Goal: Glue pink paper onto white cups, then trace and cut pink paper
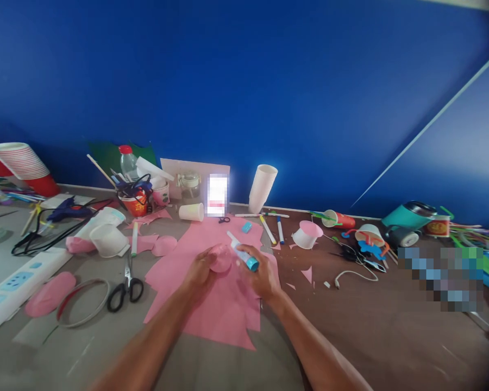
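Observation:
My left hand (199, 269) is closed on a round pink paper piece (220, 258), pinching it by its left edge. Fingers wrapped around it, my right hand (263, 274) grips a white and blue glue tube (244, 256), its narrow white end pointing up and left near the paper piece. Under both hands spreads a large torn-edged sheet of pink paper (212, 320). A small blue block (246, 227) lies on that sheet, beyond the glue tube. To the left of my left hand are black-handled scissors (126, 288) and a roll of tape (83, 304).
A stack of white cups (263, 188) leans near the blue wall, beside a lit phone screen (217, 195). Markers (280, 230) and a pink-topped cup (305, 237) lie to the right. A power strip (20, 285), cables and cups crowd the left; a teal bottle (407, 216) lies far right.

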{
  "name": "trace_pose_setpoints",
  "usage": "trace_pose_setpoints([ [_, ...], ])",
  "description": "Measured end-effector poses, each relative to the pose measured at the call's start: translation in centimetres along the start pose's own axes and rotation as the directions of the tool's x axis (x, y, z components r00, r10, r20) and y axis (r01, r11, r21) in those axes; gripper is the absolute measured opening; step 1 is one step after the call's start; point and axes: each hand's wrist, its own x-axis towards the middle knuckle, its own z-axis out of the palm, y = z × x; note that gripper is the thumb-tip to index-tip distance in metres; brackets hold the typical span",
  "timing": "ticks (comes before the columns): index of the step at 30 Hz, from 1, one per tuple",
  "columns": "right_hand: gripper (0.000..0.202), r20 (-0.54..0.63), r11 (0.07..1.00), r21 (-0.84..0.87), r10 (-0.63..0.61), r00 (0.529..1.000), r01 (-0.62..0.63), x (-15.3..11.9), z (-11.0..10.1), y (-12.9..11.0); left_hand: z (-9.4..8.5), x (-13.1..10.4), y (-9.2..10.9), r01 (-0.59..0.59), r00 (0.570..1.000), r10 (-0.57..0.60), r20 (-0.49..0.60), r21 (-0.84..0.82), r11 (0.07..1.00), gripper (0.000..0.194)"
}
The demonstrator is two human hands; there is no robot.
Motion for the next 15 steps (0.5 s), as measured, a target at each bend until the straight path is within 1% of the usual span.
trace_pose_setpoints([
  [2,0.029,0.071,0.998,0.012,-0.054,0.996,0.054,-0.3,0.5,-0.5,0.2,-0.2,0.1,0.004,0.998,-0.004,0.064,-0.003,1.0,0.034],
  [4,0.031,0.119,0.996,-0.004,-0.088,0.989,0.089,-0.4,1.0,-0.7,0.4,-0.5,0.1,0.023,0.994,-0.024,0.104,0.018,1.0,0.036],
  [8,0.036,0.18,0.996,-0.034,-0.075,0.981,0.083,-0.5,1.1,-0.9,0.7,-0.9,-0.1,0.034,0.984,-0.052,0.172,0.103,0.994,0.035],
  [11,0.035,0.17,0.996,-0.047,-0.067,0.983,0.076,-0.4,1.0,-0.8,0.4,-0.7,-0.4,-0.044,0.978,0.0,0.207,0.212,0.976,0.028],
  [13,0.034,0.153,0.996,-0.058,-0.065,0.986,0.075,-0.5,1.1,-0.6,0.1,-0.5,-0.6,-0.111,0.979,0.055,0.195,0.29,0.95,0.022],
  [15,0.033,0.142,0.995,-0.067,-0.064,0.988,0.074,-0.5,1.3,-0.3,-0.2,-0.2,-0.7,-0.139,0.98,0.079,0.183,0.347,0.927,0.021],
])
